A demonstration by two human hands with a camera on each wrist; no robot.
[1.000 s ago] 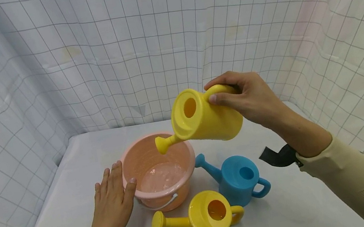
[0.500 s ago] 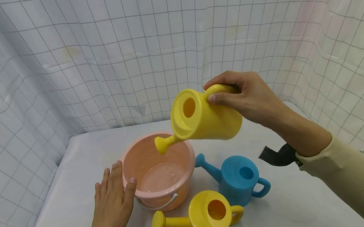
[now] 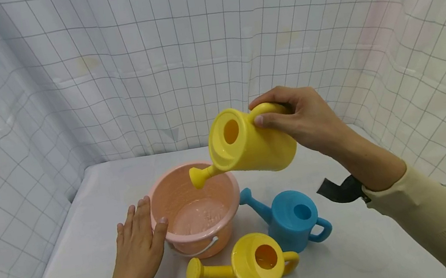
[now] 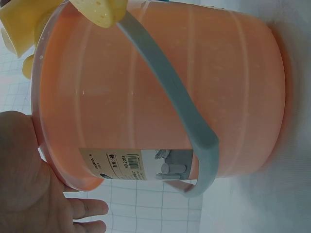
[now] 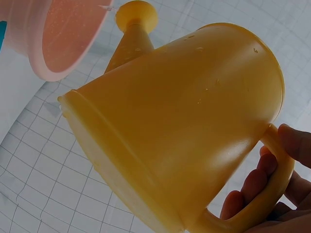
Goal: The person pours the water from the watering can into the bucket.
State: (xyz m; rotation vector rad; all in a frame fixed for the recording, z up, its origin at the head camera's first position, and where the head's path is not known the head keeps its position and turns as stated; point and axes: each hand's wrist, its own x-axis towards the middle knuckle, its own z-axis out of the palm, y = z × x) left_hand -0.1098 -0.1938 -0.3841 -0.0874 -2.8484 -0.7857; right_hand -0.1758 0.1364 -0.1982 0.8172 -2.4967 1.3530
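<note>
My right hand (image 3: 300, 117) grips the handle of a yellow watering can (image 3: 256, 146), held tilted in the air with its spout over a pink bucket (image 3: 234, 207). In the right wrist view the fingers curl round the handle, and a little water shows at the sprinkler head (image 5: 137, 17). Shallow water seems to lie on the bucket's bottom. My left hand (image 3: 137, 249) lies against the bucket's left rim with its fingers straight. In the left wrist view the bucket's side carries a paper label (image 4: 136, 164) and a grey-white handle (image 4: 170, 82).
A second yellow watering can (image 3: 254, 270) stands upright in front of the bucket, with liquid visible in its opening. Beside it, to the right of the bucket, stands a blue watering can (image 3: 293, 220). White grid-patterned sheeting (image 3: 209, 53) surrounds the white table (image 3: 366, 242).
Almost nothing moves. The right hand keeps the yellow watering can tilted over the bucket, and the left hand stays at the rim. The water's surface in the bucket looks slightly different.
</note>
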